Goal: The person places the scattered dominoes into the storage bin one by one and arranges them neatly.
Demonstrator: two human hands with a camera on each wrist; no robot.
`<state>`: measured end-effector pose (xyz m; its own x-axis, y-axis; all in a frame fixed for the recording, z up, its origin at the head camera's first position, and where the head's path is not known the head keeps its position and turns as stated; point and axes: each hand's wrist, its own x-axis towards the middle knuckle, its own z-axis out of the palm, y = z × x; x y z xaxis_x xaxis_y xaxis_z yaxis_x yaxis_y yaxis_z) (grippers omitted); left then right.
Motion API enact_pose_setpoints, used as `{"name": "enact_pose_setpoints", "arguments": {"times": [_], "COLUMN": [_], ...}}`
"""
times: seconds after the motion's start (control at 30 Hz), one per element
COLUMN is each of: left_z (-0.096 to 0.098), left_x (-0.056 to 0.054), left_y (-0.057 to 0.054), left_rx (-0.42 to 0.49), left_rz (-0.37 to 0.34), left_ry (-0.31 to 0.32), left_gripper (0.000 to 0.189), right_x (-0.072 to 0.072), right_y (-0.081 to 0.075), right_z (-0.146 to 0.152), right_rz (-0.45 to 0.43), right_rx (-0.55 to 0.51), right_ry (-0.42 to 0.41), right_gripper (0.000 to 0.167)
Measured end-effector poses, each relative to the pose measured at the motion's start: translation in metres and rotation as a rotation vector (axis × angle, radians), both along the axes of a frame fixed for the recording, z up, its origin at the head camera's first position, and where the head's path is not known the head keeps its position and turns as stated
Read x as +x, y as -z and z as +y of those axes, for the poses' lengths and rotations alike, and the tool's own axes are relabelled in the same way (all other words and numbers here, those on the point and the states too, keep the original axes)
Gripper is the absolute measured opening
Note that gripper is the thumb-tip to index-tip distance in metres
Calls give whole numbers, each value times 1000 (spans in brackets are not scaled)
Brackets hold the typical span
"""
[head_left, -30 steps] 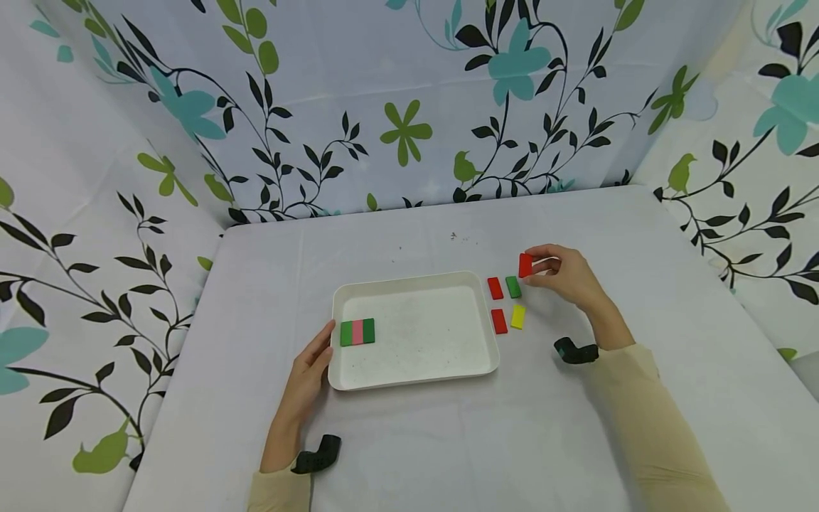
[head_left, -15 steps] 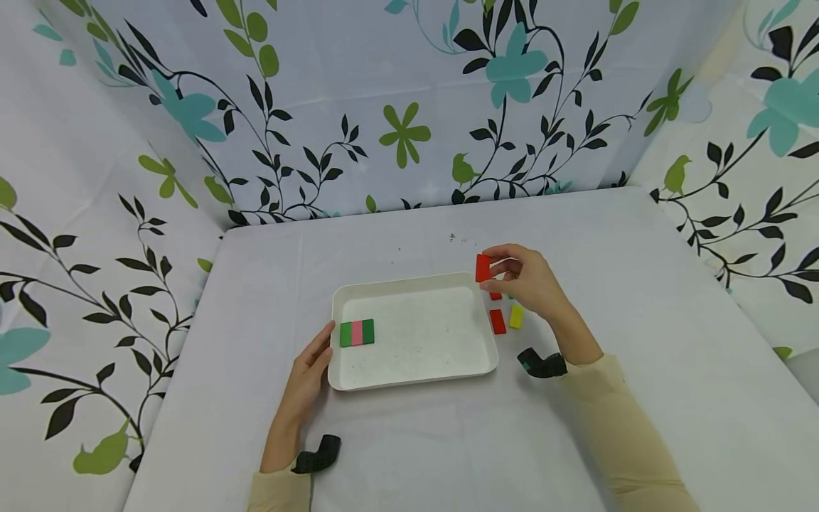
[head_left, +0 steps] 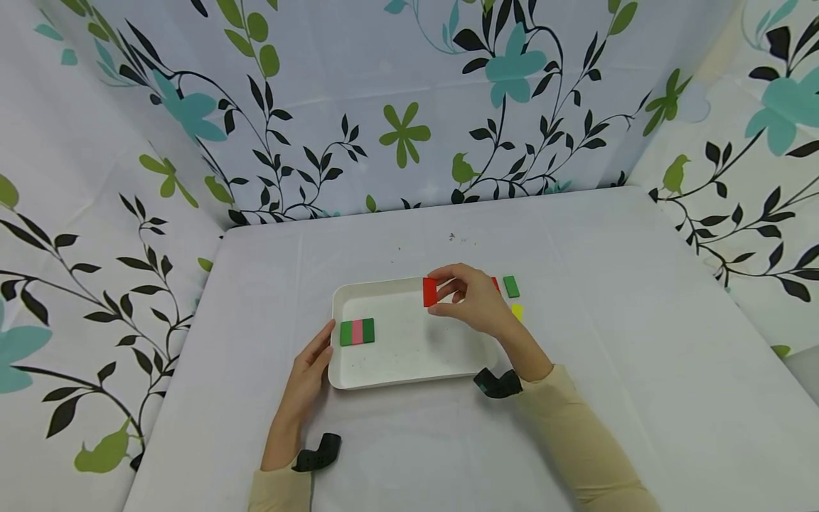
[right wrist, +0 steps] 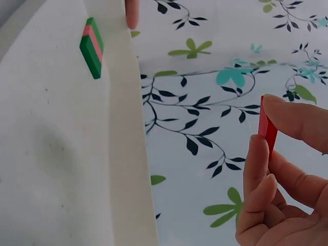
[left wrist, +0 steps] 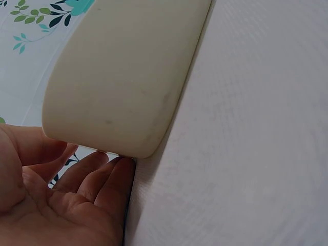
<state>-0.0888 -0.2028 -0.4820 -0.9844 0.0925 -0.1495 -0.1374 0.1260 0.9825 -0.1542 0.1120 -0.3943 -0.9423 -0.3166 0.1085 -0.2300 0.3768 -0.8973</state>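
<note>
I had my right hand (head_left: pixel 473 302) over the right half of the tray (head_left: pixel 409 382), its thumb and fingertips pinching a red tile (head_left: pixel 430 292). The tile was up near the tray's far rim, clear of the floor of the tray, and on the right wrist feed I saw it nearly edge-on. My left hand (head_left: pixel 306 373) was at the tray's left end, fingers relaxed, their tips touching the outer wall.

Inside the tray, close to that same end, a green tile (head_left: pixel 346 333), a pink tile (head_left: pixel 357 332) and a dark green tile (head_left: pixel 368 331) lay side by side, touching. Just beyond the tray's right end, on the desk (head_left: pixel 614 299), I made out a loose green tile (head_left: pixel 511 286), plus a yellow tile (head_left: pixel 518 311) and another red one (head_left: pixel 495 284), both partly covered by my right hand and wrist. A leaf-printed curtain (head_left: pixel 345 57) hung behind the tray.
</note>
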Motion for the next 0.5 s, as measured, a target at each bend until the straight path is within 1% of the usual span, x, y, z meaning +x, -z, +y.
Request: {"name": "enact_pose_setpoints", "arguments": {"times": [0.23, 0.33, 0.5], "left_z": [-1, -1, -1], "left_x": [0, 0, 0], "left_y": [1, 1, 1], "left_rx": [9, 9, 6], "left_rz": [1, -1, 0], "left_ry": [-2, -3, 3], "left_gripper": [50, 50, 50], "right_x": [-3, -4, -6], "right_y": [16, 21, 30], "right_z": [-31, -43, -60], "right_rz": [-97, -138, -181], "right_rx": [59, 74, 75], "right_ry": [-20, -12, 11], "right_gripper": [51, 49, 48]}}
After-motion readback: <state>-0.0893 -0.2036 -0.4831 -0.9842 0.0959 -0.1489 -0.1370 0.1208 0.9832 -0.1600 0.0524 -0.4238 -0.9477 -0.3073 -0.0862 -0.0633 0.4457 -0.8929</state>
